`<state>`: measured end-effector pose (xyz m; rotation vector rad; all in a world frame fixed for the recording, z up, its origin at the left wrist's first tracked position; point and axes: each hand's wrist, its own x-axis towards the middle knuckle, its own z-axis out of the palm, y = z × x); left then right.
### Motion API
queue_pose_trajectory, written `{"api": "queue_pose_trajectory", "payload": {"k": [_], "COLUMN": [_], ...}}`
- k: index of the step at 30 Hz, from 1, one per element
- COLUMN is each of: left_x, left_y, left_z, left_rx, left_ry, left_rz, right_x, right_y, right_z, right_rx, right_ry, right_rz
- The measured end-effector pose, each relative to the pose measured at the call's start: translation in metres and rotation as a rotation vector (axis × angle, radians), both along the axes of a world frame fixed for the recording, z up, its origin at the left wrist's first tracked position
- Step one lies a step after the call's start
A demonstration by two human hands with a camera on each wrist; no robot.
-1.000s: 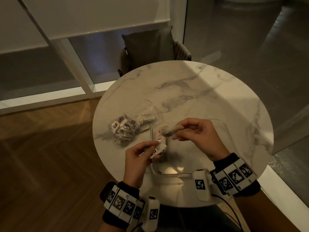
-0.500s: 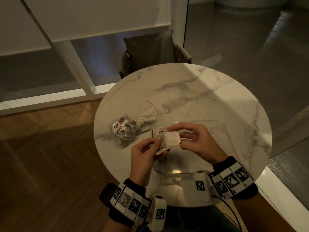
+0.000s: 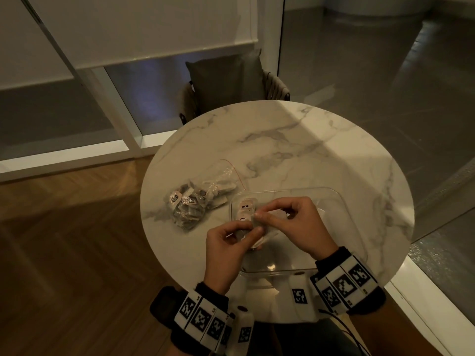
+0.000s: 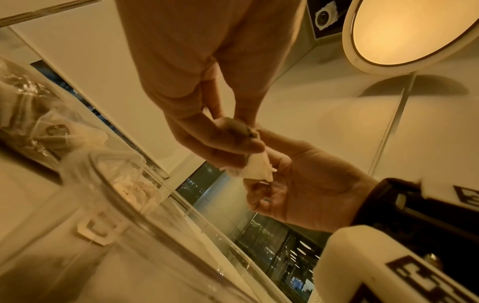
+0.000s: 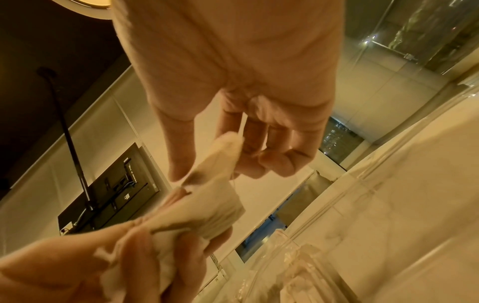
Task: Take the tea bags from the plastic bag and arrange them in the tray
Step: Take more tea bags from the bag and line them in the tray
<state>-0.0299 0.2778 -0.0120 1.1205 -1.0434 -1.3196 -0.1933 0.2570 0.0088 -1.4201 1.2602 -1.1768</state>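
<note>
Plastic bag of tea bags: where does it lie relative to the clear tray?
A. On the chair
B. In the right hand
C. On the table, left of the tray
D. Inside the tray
C: the plastic bag lies on the marble table, left of the clear tray.

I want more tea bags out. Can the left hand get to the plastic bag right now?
Probably not yet: the left hand and right hand both pinch a tea bag. The path to the plastic bag looks free.

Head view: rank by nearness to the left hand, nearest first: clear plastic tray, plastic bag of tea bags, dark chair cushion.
1. Clear plastic tray: just right of the left hand.
2. Plastic bag of tea bags: on its left, farther up the table.
3. Dark chair cushion: beyond the table's far edge.
</note>
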Motion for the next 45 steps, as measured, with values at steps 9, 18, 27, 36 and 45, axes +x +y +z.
{"api": "queue_pose_trajectory", "payload": {"k": [9, 18, 27, 36, 45], "left_x": [0.003, 0.003, 0.008, 0.005, 0.027], "left_y": [0.002, 0.002, 0.001, 0.002, 0.004], "left_z": [0.005, 0.005, 0.003, 0.009, 0.007], "left_rx": [-0.042, -0.035, 0.011, 0.011, 0.062], "left_ry": [0.03, 0.064, 0.079, 0.089, 0.11], "left_rz": [-0.05, -0.045, 0.066, 0.046, 0.14], "right_x": [0.0, 0.004, -0.004, -0.002, 0.014], "right_y": [0.0, 0.0, 0.001, 0.003, -0.012], "right_z": [0.005, 0.006, 0.007, 0.015, 0.04], "right_rx": [-0.08, -0.03, 0.025, 0.059, 0.085], "right_ry": [0.023, 0.055, 0.019, -0.022, 0.023], "right_rz": [0.068, 0.032, -0.051, -0.011, 0.122]}}
